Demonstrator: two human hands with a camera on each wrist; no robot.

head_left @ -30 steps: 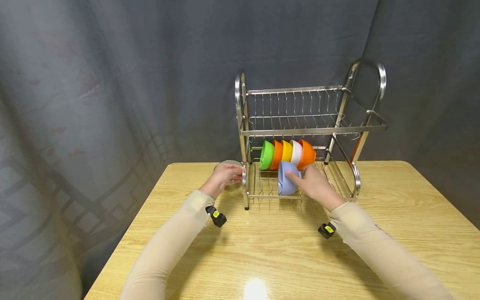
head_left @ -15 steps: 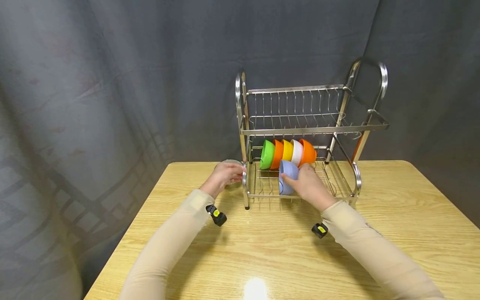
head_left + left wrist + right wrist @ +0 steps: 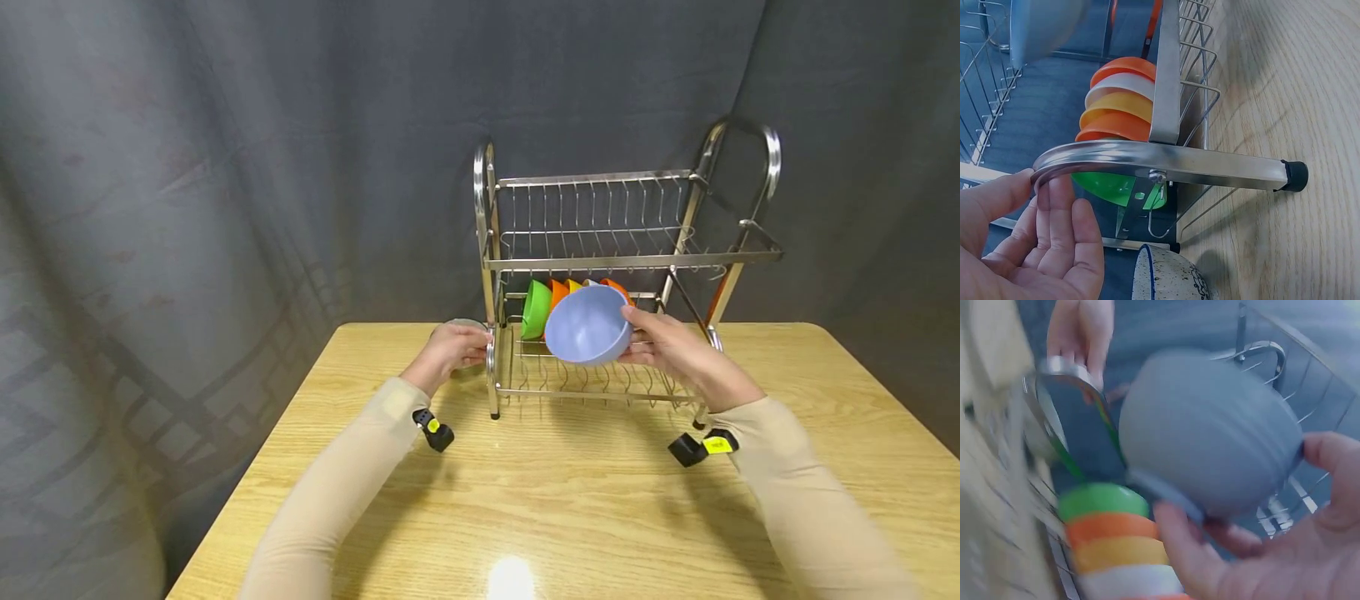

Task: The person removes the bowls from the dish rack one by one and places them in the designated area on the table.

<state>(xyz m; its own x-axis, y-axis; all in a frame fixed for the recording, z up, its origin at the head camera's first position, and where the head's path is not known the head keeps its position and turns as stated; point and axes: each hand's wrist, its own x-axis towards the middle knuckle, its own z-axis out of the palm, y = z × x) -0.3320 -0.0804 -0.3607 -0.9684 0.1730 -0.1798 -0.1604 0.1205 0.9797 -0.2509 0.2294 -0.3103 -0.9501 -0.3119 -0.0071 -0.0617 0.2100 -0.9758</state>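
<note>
My right hand pinches a light blue bowl by its right side, thumb at the rim, above the rack's lower shelf; its hollow faces the head camera. In the right wrist view the bowl shows its outside and foot. My left hand grips the left end of the metal dish rack, fingertips and thumb on the curved tube in the left wrist view. A green bowl and several orange, yellow and white bowls stand on edge in a row on the lower shelf, partly behind the blue one.
A speckled bowl with a blue rim sits on the wooden table beside the rack's left end, mostly behind my left hand in the head view. The upper shelf's wire slots hold nothing. A grey curtain hangs behind.
The light blue bowl has come up off the lower shelf in my right hand and turned from on edge to facing the head camera. My left hand has stayed at the rack.
</note>
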